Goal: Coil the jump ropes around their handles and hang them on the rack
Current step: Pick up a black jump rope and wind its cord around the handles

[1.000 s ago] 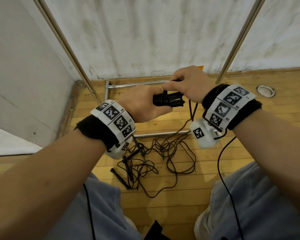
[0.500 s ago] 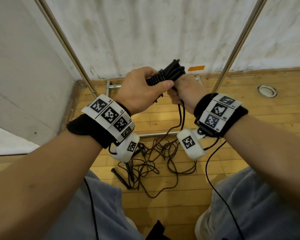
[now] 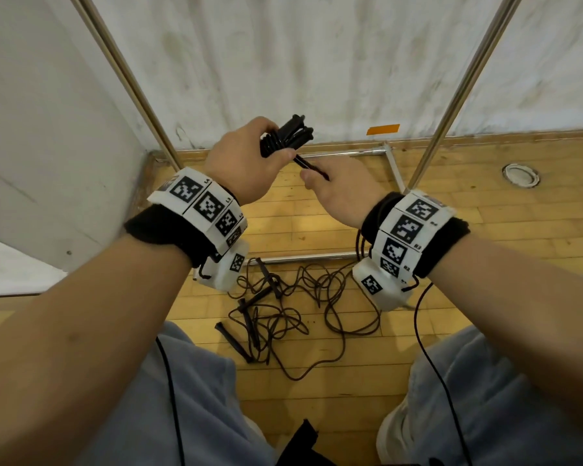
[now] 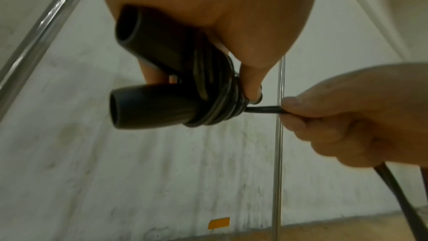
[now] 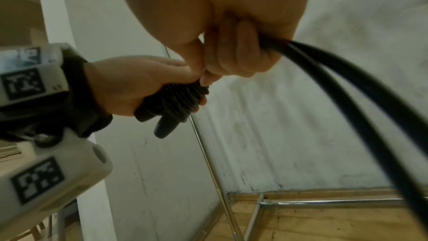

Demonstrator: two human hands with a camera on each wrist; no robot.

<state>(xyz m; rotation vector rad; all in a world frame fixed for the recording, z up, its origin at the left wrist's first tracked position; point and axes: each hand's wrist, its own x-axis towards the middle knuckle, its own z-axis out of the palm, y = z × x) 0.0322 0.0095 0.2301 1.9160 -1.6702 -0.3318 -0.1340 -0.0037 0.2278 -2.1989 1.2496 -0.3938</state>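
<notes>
**Winding the rope tight around the 2 handles**

The left hand (image 3: 246, 163) grips the 2 black handles (image 4: 150, 105) side by side, with its fingers curled round them. The handles are up in the air in front of the white wall (image 3: 317, 62), between the 2 shiny poles of the rack (image 3: 458, 95). Many turns of black rope (image 4: 215, 98) already sit snug around the thin part of the handles.

The right hand (image 3: 344, 193) is just beside the left one. Its thumb and fingers pinch the loose rope close to the coil, and the rope runs out the back of the fist and hangs down. I cannot tell how much of this rope is left to wind.

I think the step now is to put on another turn. To do it well, the right hand should keep the rope pulled tight and lay each new turn right next to the last one, not on top in a lump. The left thumb should press on the coil so it does not slip loose.

On the wood floor (image 3: 451, 331), near the rack's bottom bar, more jump ropes (image 3: 283, 311) lie in a tangle. They are not coiled yet, and no rope hangs on the part of the rack that shows.
</notes>
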